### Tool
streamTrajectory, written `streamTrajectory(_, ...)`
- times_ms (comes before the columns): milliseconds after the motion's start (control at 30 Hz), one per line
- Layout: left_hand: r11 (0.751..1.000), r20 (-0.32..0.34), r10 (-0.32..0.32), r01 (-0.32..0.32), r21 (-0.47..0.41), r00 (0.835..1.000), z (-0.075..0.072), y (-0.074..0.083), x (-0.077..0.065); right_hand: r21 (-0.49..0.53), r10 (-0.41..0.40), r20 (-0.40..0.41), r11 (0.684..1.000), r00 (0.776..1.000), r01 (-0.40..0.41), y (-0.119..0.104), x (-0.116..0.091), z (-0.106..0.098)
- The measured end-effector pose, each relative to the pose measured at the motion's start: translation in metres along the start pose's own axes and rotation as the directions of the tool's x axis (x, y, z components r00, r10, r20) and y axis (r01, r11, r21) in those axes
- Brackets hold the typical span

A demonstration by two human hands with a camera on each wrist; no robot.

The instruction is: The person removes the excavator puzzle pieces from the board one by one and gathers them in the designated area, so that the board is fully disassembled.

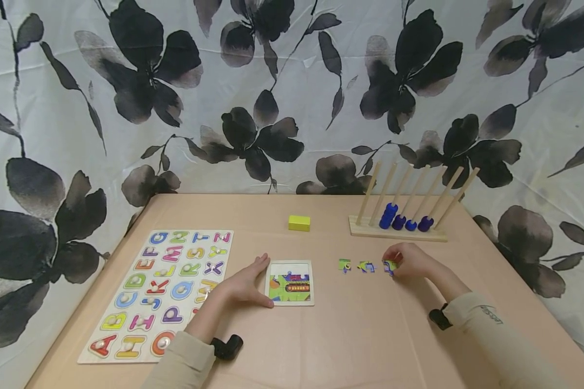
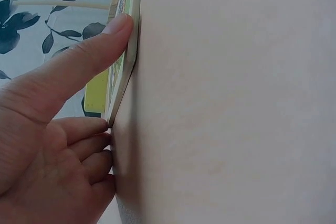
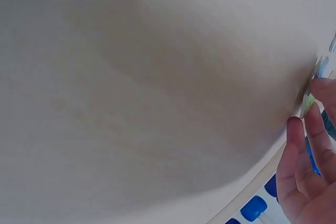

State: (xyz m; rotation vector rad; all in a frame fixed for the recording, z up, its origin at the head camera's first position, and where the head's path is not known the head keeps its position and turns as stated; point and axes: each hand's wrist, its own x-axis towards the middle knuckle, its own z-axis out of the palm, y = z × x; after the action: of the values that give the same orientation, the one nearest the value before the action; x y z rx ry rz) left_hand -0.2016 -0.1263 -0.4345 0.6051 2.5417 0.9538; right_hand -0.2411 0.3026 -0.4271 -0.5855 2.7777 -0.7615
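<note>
A small square jigsaw tray (image 1: 292,301), with part of a colourful picture in it, lies flat mid-table. My left hand (image 1: 243,283) touches its left side, fingertips by the far corner and the straight thumb (image 2: 79,66) on the near rim. To the right, my right hand (image 1: 411,261) pinches a small jigsaw piece (image 1: 389,267) between thumb and fingers, low over the table. Two more loose pieces lie in a row beside it, a green one (image 1: 344,265) and a mixed-colour one (image 1: 366,267). The right wrist view shows the pinched piece (image 3: 308,103) edge-on, partly hidden by fingertips.
A letter board (image 1: 143,294) with knobbed alphabet pieces fills the table's left, partly under the left forearm. Behind the tray sits a yellow block (image 1: 299,223). A wooden peg rack (image 1: 399,233) with blue beads stands at the back right, before a floral cloth (image 1: 321,97).
</note>
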Motion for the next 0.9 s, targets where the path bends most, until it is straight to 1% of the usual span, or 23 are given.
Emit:
streamTrajectory(67,1.000,-0.001,-0.004,0.004,0.001,1.000,0.000,0.001,0.001,-0.006,-0.008,0.006,1.000,1.000,0.008,0.000,0.001,0.000)
streamTrajectory(233,1.000,0.002,-0.011,0.011,0.009,1.000,0.001,0.002,0.002,-0.014,0.003,0.005,1.000,1.000,-0.003,-0.001,0.000,0.000)
streamTrajectory(400,1.000,0.001,-0.008,0.008,0.004,1.000,0.001,0.003,0.003,-0.019,0.008,-0.007,1.000,1.000,-0.008,-0.004,-0.002,-0.003)
streamTrajectory(433,1.000,0.003,-0.008,0.008,0.003,1.000,0.001,0.002,0.003,-0.023,-0.003,-0.011,1.000,1.000,0.003,-0.005,-0.003,-0.003)
streamTrajectory(600,1.000,0.011,-0.005,0.004,0.013,1.000,0.002,0.002,0.004,-0.070,-0.024,-0.072,0.997,0.997,0.019,-0.006,-0.005,-0.002)
streamTrajectory(700,1.000,0.009,-0.006,0.006,0.018,1.000,0.002,0.002,0.003,-0.072,-0.025,-0.104,0.997,0.994,0.017,-0.008,-0.002,0.000)
streamTrajectory(800,1.000,0.008,-0.014,0.014,0.023,1.000,0.001,0.003,0.003,-0.059,-0.066,-0.122,0.997,0.990,0.059,-0.014,0.003,0.002)
streamTrajectory(900,1.000,0.003,-0.020,0.020,0.023,1.000,0.000,0.003,0.002,-0.047,-0.122,-0.150,0.992,0.981,0.117,-0.023,0.008,0.006)
